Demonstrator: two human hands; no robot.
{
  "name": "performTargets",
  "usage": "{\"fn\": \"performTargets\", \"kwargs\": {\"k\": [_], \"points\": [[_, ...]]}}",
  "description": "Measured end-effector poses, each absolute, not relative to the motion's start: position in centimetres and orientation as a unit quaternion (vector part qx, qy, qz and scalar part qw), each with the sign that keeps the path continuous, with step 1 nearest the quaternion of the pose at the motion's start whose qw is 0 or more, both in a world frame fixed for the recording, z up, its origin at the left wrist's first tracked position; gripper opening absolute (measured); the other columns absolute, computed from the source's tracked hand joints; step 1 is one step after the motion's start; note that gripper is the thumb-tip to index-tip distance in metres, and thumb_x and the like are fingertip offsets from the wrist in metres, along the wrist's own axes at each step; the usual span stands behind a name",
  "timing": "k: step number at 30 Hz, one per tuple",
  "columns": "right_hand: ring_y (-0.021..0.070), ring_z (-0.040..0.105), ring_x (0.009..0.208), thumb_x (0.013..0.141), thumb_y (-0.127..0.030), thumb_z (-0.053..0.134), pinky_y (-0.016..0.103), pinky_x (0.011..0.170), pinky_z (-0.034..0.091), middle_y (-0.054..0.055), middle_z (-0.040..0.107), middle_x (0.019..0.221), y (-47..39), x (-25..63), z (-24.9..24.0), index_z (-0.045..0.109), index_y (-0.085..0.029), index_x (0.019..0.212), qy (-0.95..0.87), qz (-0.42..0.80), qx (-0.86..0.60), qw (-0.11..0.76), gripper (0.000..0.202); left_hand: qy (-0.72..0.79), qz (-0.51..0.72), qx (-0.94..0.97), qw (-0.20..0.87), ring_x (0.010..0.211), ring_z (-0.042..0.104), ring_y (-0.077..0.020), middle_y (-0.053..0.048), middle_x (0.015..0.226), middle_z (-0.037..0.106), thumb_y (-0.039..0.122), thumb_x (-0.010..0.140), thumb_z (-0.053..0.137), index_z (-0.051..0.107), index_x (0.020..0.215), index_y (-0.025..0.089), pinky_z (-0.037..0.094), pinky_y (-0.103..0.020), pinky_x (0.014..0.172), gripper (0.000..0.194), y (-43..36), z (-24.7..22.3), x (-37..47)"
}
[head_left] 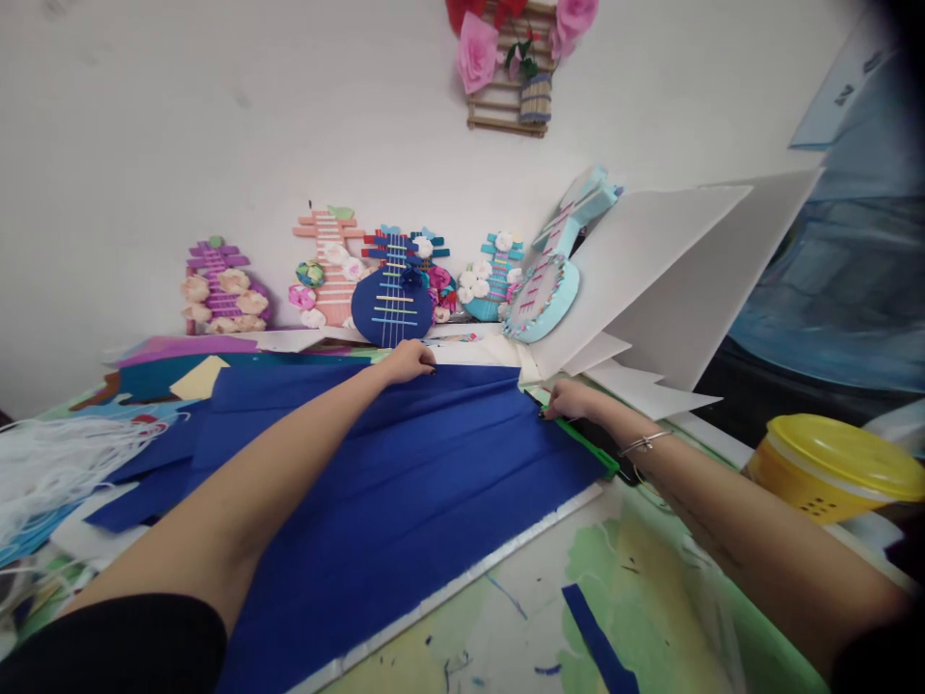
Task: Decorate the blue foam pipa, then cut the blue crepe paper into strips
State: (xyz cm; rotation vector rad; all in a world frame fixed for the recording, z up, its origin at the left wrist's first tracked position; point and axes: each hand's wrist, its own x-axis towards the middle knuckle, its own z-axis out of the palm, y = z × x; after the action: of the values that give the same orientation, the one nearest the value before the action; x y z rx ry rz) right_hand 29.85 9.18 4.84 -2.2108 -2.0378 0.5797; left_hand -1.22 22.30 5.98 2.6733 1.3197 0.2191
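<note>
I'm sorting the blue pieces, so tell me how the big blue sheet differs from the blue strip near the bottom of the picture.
The blue sheet spreads over much of the table, while the blue strip is far narrower. The left hand is at the sheet's far edge; the strip lies untouched. The sheet shows creases, whereas the strip looks smoother. Both are deep blue.

A plain off-white wall (180,116) spans the upper frame, with a small wooden rack (498,106) and pink flowers (478,53) at top centre. Below, a desk (520,549) in pale green and cream reaches the bottom edge. Light falls softly.
</note>
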Motion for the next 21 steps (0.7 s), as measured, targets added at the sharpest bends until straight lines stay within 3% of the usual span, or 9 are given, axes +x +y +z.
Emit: {"fn": "performTargets", "kwargs": {"k": [5,12,15,18,21], "points": [[0.0100,0.057,0.050,0.085,-0.023,0.061,0.021,0.047,0.045,0.002,0.062,0.064,8.2,30.8,5.9,0.059,-0.011,0.083,-0.595,0.266,-0.749,0.118,0.012,0.449,0.124,0.882,0.066,0.100,0.060,-0.0219,-0.008,0.117,0.058,0.035,0.090,0.057,0.057,0.116,0.015,0.052,-0.041,0.084,0.032,22.7,7.0,-1.9],[0.0131,0.065,0.062,0.092,-0.017,0.039,0.020,0.054,0.049,0.008,0.069,0.077,6.6,34.8,8.6,0.049,-0.013,0.108,-0.546,0.254,-0.764,0.231,0.019,0.473,0.197,0.858,0.034,0.100,0.059,-0.0211,-0.008,0.117,0.058,0.034,0.091,0.056,0.056,0.116,0.016,0.052,-0.041,0.085,0.031,23.8,6.9,-1.7],[0.0143,0.062,0.055,0.089,-0.025,0.049,0.022,0.051,0.048,0.006,0.066,0.068,5.7,36.4,8.7,0.055,-0.012,0.101,-0.546,0.211,-0.784,0.205,0.019,0.488,0.229,0.842,0.015,0.101,0.059,-0.0211,-0.009,0.118,0.057,0.034,0.091,0.055,0.056,0.117,0.016,0.051,-0.041,0.085,0.031,24.5,6.5,-1.1],[0.0177,0.057,0.047,0.068,-0.033,0.074,0.025,0.044,0.041,0.004,0.058,0.051,4.7,37.0,7.6,0.061,-0.012,0.079,-0.551,0.177,-0.806,0.123,0.027,0.511,0.256,0.820,-0.004,0.101,0.059,-0.0208,-0.009,0.119,0.057,0.034,0.091,0.055,0.056,0.117,0.017,0.051,-0.041,0.086,0.031,25.1,6.3,-0.5],[0.0192,0.057,0.047,0.056,-0.035,0.081,0.025,0.042,0.037,0.002,0.057,0.047,4.0,36.6,6.0,0.060,-0.014,0.071,-0.565,0.148,-0.810,0.054,0.033,0.535,0.271,0.799,-0.023,0.101,0.059,-0.0209,-0.009,0.119,0.057,0.034,0.091,0.055,0.055,0.118,0.017,0.051,-0.042,0.086,0.031,25.2,6.1,-0.5]]}}
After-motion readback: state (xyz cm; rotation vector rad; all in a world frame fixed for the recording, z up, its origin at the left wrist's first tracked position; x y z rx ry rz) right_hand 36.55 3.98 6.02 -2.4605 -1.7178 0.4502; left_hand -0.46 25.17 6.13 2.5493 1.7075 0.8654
